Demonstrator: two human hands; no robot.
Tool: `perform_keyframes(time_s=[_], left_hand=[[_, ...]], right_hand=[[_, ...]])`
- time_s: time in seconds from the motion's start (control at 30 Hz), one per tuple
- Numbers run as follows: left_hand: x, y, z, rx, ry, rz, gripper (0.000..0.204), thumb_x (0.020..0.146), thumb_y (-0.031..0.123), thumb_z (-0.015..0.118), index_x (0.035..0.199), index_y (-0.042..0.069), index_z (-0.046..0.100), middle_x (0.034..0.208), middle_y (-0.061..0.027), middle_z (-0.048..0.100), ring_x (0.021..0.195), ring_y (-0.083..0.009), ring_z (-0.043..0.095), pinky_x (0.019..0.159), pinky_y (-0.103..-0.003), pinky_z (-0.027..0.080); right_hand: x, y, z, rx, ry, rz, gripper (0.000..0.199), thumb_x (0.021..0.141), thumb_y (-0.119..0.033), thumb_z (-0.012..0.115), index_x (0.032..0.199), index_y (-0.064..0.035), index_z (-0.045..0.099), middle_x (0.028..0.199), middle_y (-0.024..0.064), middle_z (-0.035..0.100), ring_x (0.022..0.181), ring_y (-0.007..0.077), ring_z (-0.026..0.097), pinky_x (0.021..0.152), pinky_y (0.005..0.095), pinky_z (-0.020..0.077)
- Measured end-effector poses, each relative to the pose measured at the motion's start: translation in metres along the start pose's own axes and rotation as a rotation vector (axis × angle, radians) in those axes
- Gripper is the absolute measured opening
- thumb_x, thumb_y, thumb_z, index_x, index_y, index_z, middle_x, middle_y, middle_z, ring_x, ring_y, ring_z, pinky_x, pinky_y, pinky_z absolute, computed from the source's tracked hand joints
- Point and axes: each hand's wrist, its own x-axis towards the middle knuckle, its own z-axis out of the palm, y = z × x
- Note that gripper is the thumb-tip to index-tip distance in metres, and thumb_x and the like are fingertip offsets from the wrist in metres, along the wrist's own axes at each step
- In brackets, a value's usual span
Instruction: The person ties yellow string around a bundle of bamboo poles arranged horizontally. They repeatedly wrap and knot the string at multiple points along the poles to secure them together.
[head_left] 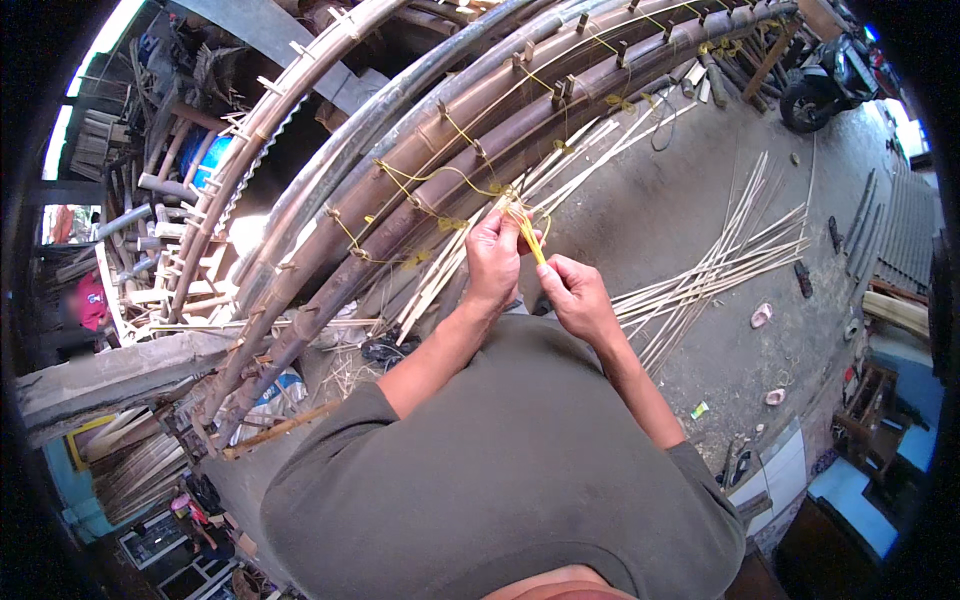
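Note:
My left hand (494, 255) pinches a yellow cord (527, 236) where it wraps a thin pale bamboo strip against a dark bamboo pole (420, 215). My right hand (577, 295) sits just below and to the right, gripping the lower end of the same yellow cord. More yellow cord (415, 180) runs in loops along the poles, tied at several short pegs. Several long bamboo poles (330, 150) lie side by side and run up to the right.
Loose pale bamboo strips (720, 265) lie fanned on the grey concrete ground to the right. A motorbike (825, 85) stands at the top right. Stacked bamboo and timber (150, 190) fill the left. A concrete ledge (110, 370) crosses the lower left.

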Motion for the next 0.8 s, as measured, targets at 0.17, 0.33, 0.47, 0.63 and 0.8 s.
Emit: perform_keyframes(time_s=[0.17,0.33,0.47,0.63,0.8], left_hand=[[0.002,0.011,0.001,-0.099,-0.010,-0.012,0.025,0.098,0.027,0.056,0.096,0.003,0.062,0.082,-0.0038,0.063,0.064,-0.0126,0.062,0.061,-0.029,0.056],[0.009,0.012,0.002,0.029,-0.040,0.194,0.021,0.099,0.023,0.056,0.096,0.003,0.062,0.080,-0.0010,0.061,0.067,-0.0083,0.058,0.064,-0.025,0.052],[0.010,0.014,0.000,0.195,-0.064,0.228,0.018,0.099,0.019,0.056,0.098,0.002,0.063,0.083,-0.0007,0.062,0.070,-0.0057,0.055,0.066,-0.020,0.046],[0.020,0.024,-0.001,-0.179,0.086,-0.032,0.023,0.099,0.025,0.055,0.094,0.003,0.060,0.082,-0.0040,0.060,0.057,-0.0125,0.057,0.056,-0.029,0.054],[0.078,0.059,-0.058,-0.241,0.443,0.014,0.026,0.099,0.032,0.051,0.100,0.006,0.054,0.066,0.0022,0.044,0.051,-0.0083,0.044,0.046,-0.023,0.039]], right_hand=[[0.004,0.003,0.002,0.092,0.032,-0.010,0.025,0.095,-0.022,0.059,0.086,0.0015,0.059,0.067,0.0004,0.050,0.063,0.0063,0.043,0.056,0.0257,0.0385],[0.018,-0.017,0.010,0.185,0.128,-0.085,0.022,0.098,-0.020,0.056,0.092,0.0005,0.061,0.072,-0.0022,0.055,0.067,0.0043,0.045,0.058,0.0221,0.0391],[0.029,-0.014,0.013,0.058,0.134,-0.129,0.026,0.099,-0.022,0.055,0.088,0.0011,0.059,0.068,0.0030,0.052,0.065,0.0074,0.044,0.058,0.0264,0.0405],[0.021,-0.013,0.018,0.060,0.043,-0.089,0.032,0.100,-0.025,0.053,0.079,-0.0001,0.054,0.063,-0.0005,0.045,0.063,0.0073,0.040,0.055,0.0274,0.0376],[-0.010,-0.013,0.016,-0.033,-0.122,-0.247,0.032,0.098,-0.020,0.054,0.073,-0.0003,0.049,0.059,0.0037,0.039,0.057,0.0122,0.039,0.054,0.0317,0.0372]])
